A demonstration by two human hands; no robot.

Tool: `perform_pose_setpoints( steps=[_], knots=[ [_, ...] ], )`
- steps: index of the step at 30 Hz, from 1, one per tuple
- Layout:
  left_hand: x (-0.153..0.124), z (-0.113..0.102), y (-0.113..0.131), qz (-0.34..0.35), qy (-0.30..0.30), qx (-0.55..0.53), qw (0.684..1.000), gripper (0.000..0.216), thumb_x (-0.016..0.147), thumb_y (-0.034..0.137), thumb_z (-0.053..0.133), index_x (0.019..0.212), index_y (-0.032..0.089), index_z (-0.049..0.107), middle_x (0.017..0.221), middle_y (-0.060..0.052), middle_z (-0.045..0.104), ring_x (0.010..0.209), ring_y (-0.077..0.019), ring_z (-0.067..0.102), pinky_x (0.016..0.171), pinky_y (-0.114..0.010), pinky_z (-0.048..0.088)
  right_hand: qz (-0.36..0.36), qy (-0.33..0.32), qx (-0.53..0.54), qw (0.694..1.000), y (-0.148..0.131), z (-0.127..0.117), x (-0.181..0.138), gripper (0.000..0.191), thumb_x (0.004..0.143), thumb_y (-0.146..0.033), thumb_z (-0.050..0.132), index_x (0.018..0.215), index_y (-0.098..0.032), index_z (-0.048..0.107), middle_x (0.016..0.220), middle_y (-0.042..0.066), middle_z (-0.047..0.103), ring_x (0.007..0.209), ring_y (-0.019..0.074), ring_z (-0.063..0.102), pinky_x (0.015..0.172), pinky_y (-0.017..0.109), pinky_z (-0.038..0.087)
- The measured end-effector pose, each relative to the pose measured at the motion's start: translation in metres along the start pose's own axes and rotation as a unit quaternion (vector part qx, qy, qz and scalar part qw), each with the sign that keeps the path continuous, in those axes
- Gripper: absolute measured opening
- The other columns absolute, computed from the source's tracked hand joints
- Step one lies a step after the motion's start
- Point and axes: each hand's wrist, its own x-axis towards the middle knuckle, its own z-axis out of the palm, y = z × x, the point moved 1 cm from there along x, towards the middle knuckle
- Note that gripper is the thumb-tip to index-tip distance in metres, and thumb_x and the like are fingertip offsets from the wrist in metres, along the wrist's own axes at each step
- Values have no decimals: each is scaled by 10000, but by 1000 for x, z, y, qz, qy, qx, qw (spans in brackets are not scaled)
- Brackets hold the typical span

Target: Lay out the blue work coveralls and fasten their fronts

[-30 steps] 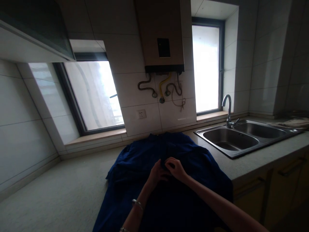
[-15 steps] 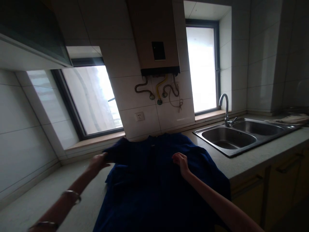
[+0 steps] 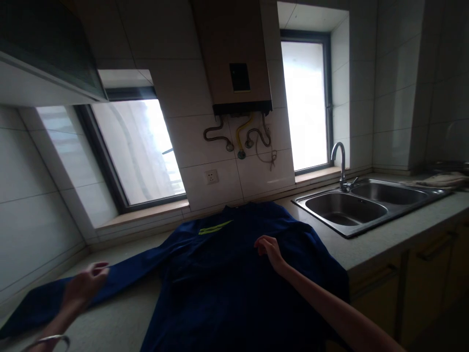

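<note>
Fingers point(image 3: 99, 266) of the left hand point(image 3: 83, 288) curl loosely over a sleeve point(image 3: 128, 269); whether they grasp the fabric or are clear of it cannot be told. A bracelet point(image 3: 60, 337) rings that wrist. Above the middle of the blue shirt point(image 3: 220, 283), the right hand point(image 3: 270, 249) has its fingers bent inward, and it is just as unclear whether they pinch anything. The shirt lies spread on the table point(image 3: 126, 315), collar toward the wall, one sleeve stretched out to the left and its lower part running past the bottom edge of view. Two yellow-green stripes point(image 3: 212, 229) cross the chest on the left side. Cabinet doors point(image 3: 381, 293) stand under the table at right. Farther back there, a double sink point(image 3: 401, 208) is set in, with a faucet point(image 3: 343, 166) behind it and a crumpled cloth point(image 3: 441, 181) at its far right. On the wall beyond the collar are a socket point(image 3: 211, 177) and a heater point(image 3: 236, 51), between two bright windows point(image 3: 304, 105).
</note>
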Motion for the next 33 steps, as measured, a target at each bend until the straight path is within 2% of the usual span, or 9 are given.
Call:
perform_pose_setpoints(
  steps=[3, 5, 10, 18, 21, 23, 26, 29, 33],
  knots=[
    [0, 45, 13, -49, -139, -126, 981, 409, 791, 484, 462, 1063, 207, 592, 869, 7, 695, 835, -214, 642, 687, -296, 493, 2, -5, -2, 1000, 1, 0, 1, 249, 708, -321, 491, 660, -125, 637, 637, 29, 622, 464, 99, 523, 438, 200, 375],
    [-7, 82, 36, 35, -196, -92, 976, 491, 734, 468, 567, 1141, 194, 583, 910, -22, 687, 834, -228, 638, 715, -303, 483, 12, -9, -7, 1000, 4, -1, 2, 252, 707, -326, 488, 665, -124, 634, 643, 29, 627, 450, 97, 530, 433, 198, 376],
    [-40, 130, 94, 118, -50, 207, 970, 399, 814, 239, 480, 1175, 79, 534, 1015, -157, 616, 880, -254, 625, 732, -307, 461, 34, -15, -21, 999, 8, -2, 6, 278, 698, -368, 512, 692, -120, 639, 674, 33, 641, 451, 86, 533, 432, 186, 377],
    [-73, 124, 157, 214, 33, 312, 925, 369, 854, 57, 289, 882, 112, 654, 904, -140, 641, 904, -279, 587, 738, -340, 439, 70, -99, -49, 991, 15, 8, 6, 245, 690, -317, 507, 689, -110, 637, 657, 29, 638, 425, 91, 535, 414, 194, 380],
    [-76, 124, 160, 240, 96, 342, 903, 382, 876, 103, 323, 788, 133, 694, 810, -129, 653, 937, -319, 566, 876, -447, 397, 69, -121, -65, 988, 19, 10, 6, 229, 694, -306, 516, 683, -109, 632, 659, 27, 641, 421, 88, 532, 405, 188, 373],
    [-79, 122, 165, 257, 167, 350, 885, 353, 878, 143, 373, 768, 134, 708, 938, -153, 648, 1040, -359, 521, 977, -544, 297, 79, -135, -62, 986, 20, 10, 7, 235, 701, -328, 538, 685, -110, 624, 658, 23, 640, 410, 87, 531, 400, 186, 371],
    [-86, 120, 182, 271, 212, 261, 902, 335, 904, 210, 374, 896, 154, 705, 1155, -164, 575, 1090, -349, 505, 927, -517, 368, 123, -189, -28, 974, 17, 10, 4, 353, 763, -446, 542, 805, -109, 639, 667, 29, 654, 381, 88, 525, 386, 183, 369],
    [-95, 129, 209, 271, 107, 10, 956, 311, 907, 304, 401, 989, 193, 680, 1039, -103, 642, 925, -247, 606, 803, -365, 468, 186, -290, 16, 939, 11, 11, -3, 538, 820, -591, 484, 1020, -111, 622, 736, 66, 685, 408, 97, 555, 414, 192, 408],
    [-118, 163, 239, 223, -29, -296, 928, 310, 828, 414, 489, 820, 164, 673, 825, -61, 684, 786, -209, 631, 719, -295, 481, 238, -384, 64, 890, 7, 14, -14, 680, 756, -706, 512, 1054, -98, 577, 884, 138, 683, 612, 188, 664, 534, 276, 506]
  ],
)
